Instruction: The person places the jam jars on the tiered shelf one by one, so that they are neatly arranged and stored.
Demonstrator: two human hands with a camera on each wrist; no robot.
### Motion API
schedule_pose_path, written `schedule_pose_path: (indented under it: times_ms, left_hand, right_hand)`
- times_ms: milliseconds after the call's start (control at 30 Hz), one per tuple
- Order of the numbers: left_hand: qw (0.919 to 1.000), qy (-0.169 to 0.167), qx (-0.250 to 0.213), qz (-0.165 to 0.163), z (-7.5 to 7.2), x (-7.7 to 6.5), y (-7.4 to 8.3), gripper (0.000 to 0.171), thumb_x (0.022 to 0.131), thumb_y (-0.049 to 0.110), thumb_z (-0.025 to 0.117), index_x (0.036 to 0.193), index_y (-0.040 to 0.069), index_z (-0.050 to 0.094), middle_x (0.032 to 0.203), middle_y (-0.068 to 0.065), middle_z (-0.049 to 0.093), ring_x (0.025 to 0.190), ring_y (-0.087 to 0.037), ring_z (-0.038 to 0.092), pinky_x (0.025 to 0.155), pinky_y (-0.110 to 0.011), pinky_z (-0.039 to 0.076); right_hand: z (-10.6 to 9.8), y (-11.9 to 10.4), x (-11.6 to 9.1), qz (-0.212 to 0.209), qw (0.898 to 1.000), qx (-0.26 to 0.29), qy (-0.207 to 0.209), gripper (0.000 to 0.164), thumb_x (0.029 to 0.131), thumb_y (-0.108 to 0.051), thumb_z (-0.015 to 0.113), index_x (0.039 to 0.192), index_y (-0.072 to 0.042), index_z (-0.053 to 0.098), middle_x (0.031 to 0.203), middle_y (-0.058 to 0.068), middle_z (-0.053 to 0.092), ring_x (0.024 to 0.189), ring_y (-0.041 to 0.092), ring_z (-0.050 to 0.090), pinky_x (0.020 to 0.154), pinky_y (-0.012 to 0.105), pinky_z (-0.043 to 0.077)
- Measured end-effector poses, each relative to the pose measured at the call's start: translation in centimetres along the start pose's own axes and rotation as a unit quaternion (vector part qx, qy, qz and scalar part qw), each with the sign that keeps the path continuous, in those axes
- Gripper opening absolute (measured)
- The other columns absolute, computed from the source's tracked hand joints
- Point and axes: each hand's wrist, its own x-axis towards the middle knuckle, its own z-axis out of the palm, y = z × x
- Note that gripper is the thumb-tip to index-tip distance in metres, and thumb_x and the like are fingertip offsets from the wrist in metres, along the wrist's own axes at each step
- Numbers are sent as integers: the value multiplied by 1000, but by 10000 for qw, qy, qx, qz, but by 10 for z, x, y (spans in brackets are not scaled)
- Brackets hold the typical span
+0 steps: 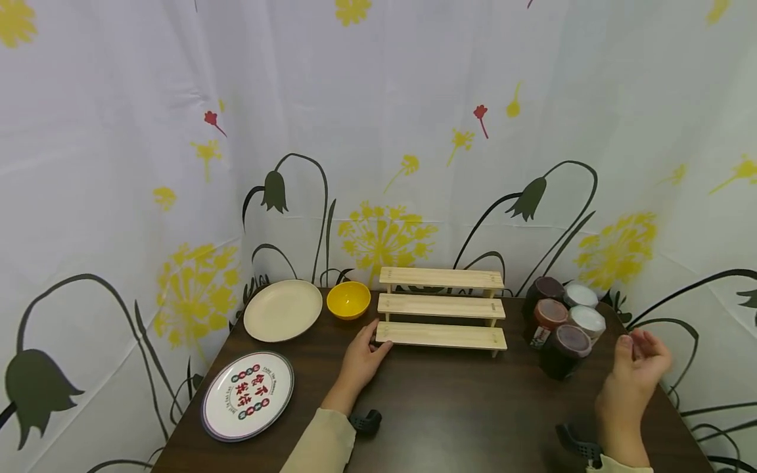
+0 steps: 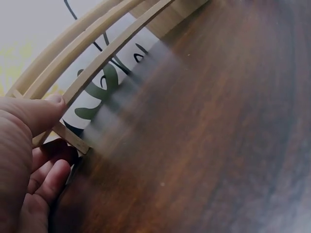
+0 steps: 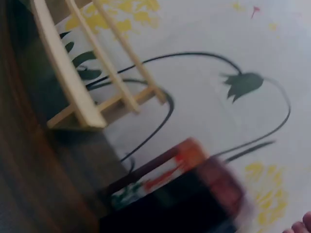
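Note:
A three-tier wooden shelf rack [image 1: 440,335] stands at the middle back of the table. At its left end, my left hand [image 1: 359,358] grips the lowest tier, the thumb over the board and the fingers curled below, as the left wrist view shows. My right hand [image 1: 633,374] is raised at the right, fingers loosely bent and holding nothing. Nearest to it is a dark jar [image 1: 566,355], in front of a red-lidded jar [image 1: 550,314] with a printed label. In the right wrist view only the fingertips [image 3: 303,225] show at the lower right corner.
Jars with white lids [image 1: 587,320] and another dark jar [image 1: 545,289] stand in the same cluster. Left of the rack are a yellow bowl [image 1: 349,300], a cream plate [image 1: 282,311] and a white plate [image 1: 248,396] with red characters. A flowered curtain [image 1: 378,131] hangs behind the table.

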Motion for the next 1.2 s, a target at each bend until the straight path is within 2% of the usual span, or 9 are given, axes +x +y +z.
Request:
schedule_pose_path:
  times_ms: [133,200,333,467,667,867,967,1067,1200]
  left_hand:
    - [10000,-1,0,-2,1,1,2,69,102,31,78,162,9,51,129,-7,70,91,-14,59,81,-28,52]
    - [10000,7,1,-33,1,1,3,69,102,30,79,162,10,52,129,-6,70,91,-13,59,81,-27,52]
    - [10000,40,-28,13,-1,-2,4,68,102,29,79,161,8,52,127,-7,70,91,-14,59,81,-27,51]
    - [10000,-22,-86,16,-2,-2,7,69,103,29,78,162,8,50,126,-7,70,92,-15,59,81,-27,51]
    - [9999,-56,-97,-70,-1,-2,6,69,103,30,78,162,8,50,129,-10,70,94,-16,59,83,-28,51]
    - [10000,-6,-19,-76,0,-2,6,68,103,29,78,161,7,51,131,-11,70,95,-17,60,84,-29,52]
    - [10000,2,-28,-67,-1,-4,6,68,103,29,78,161,7,52,131,-11,70,96,-17,60,85,-29,52]
    - [10000,-11,-27,-62,-1,-4,6,68,103,31,78,162,7,51,131,-10,69,97,-17,60,85,-28,52]
    - [10000,4,-33,-35,-3,-4,5,68,103,29,78,161,7,52,128,-9,69,95,-15,58,83,-27,51]
  right_hand:
    - [-18,34,-2,-76,9926,1209,-82,34,109,-1,59,140,2,47,131,18,50,124,25,51,104,26,45]
    - [-28,50,-3,23,9868,1601,-225,31,112,-3,53,141,5,44,132,23,48,126,30,50,104,29,45]
    - [-43,67,-10,602,9824,1683,-536,34,117,-18,43,145,1,40,137,22,44,132,30,46,110,31,42]
    - [-47,69,-8,996,9807,1559,-628,39,116,-30,42,144,-4,39,138,18,43,133,27,45,112,31,41]
    - [-48,72,-8,1125,9881,999,-330,29,116,-23,46,138,-5,44,129,15,49,125,26,49,102,29,47]
    - [-50,75,-6,1353,9880,230,-707,36,112,-12,53,144,2,43,124,6,53,111,13,54,93,21,48]
    - [-50,75,-9,1458,9853,-170,-879,36,110,-8,57,144,-1,48,125,3,52,112,11,52,92,17,46]
    - [-49,74,-9,1556,9804,-740,-951,36,107,-2,63,141,-9,53,129,0,54,116,9,53,92,11,48]
    - [-44,76,-10,1655,9661,-1668,-1065,50,98,3,77,138,-18,54,127,-5,56,114,4,58,88,6,50]
